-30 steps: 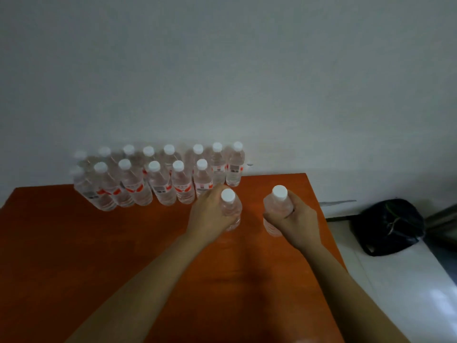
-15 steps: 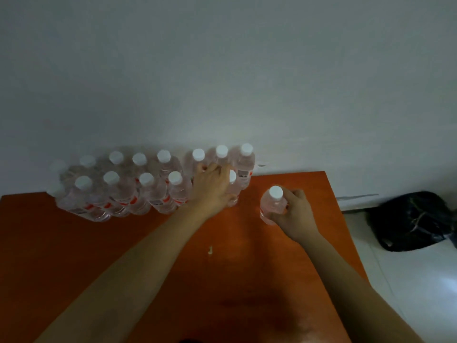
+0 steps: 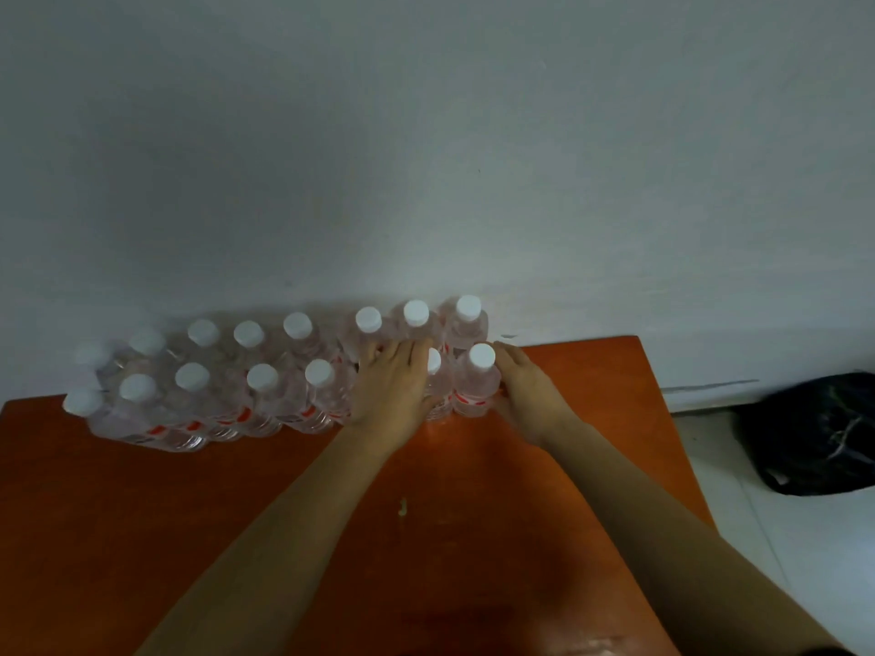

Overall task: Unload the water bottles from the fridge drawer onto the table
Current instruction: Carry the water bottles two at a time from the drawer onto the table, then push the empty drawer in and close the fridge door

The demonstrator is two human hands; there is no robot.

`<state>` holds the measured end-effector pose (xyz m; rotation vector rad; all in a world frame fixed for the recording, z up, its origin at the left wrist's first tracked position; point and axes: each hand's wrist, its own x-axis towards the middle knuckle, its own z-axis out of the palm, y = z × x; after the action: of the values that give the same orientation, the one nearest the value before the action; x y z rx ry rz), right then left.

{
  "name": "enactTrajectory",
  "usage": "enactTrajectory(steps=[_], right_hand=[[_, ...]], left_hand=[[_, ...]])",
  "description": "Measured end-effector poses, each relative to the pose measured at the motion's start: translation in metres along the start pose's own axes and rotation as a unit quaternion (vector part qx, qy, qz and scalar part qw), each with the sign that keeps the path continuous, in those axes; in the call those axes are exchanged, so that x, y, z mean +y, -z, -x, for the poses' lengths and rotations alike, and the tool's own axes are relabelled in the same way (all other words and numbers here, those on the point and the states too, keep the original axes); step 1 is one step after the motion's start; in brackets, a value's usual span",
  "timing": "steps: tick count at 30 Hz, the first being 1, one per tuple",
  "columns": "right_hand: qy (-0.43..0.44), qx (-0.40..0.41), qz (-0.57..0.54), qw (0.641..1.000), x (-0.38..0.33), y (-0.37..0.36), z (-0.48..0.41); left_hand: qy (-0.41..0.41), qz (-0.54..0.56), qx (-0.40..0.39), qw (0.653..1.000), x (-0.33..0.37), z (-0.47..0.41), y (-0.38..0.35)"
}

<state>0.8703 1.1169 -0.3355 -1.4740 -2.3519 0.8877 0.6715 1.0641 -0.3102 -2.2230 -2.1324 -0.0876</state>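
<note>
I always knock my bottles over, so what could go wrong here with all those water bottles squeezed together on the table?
The water bottles stand packed in two tight rows against the wall. A hard shove from the left hand or the right hand, both at the right end of the front row, could tip neighbours like dominoes. The left hand also lies over a half-hidden bottle, so it might snag the cap and topple it when it lifts off.
</note>
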Motion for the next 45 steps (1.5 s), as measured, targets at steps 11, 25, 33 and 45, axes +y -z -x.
enactTrajectory(steps=[11,25,33,45], right_hand=[[0.003,0.014,-0.020,1.000,-0.002,-0.010,0.006],[0.038,0.329,0.217,0.918,-0.082,0.099,0.068],[-0.116,0.386,0.340,0.850,-0.081,0.123,0.216],[-0.400,0.466,0.347,0.709,-0.029,0.133,0.605]], left_hand=[[-0.001,0.013,-0.005,1.000,0.001,0.002,-0.007],[0.018,0.027,0.242,0.970,-0.038,0.036,0.136],[-0.101,0.100,0.258,0.955,0.062,0.050,0.186],[-0.453,0.188,0.239,0.838,0.368,0.219,0.230]])
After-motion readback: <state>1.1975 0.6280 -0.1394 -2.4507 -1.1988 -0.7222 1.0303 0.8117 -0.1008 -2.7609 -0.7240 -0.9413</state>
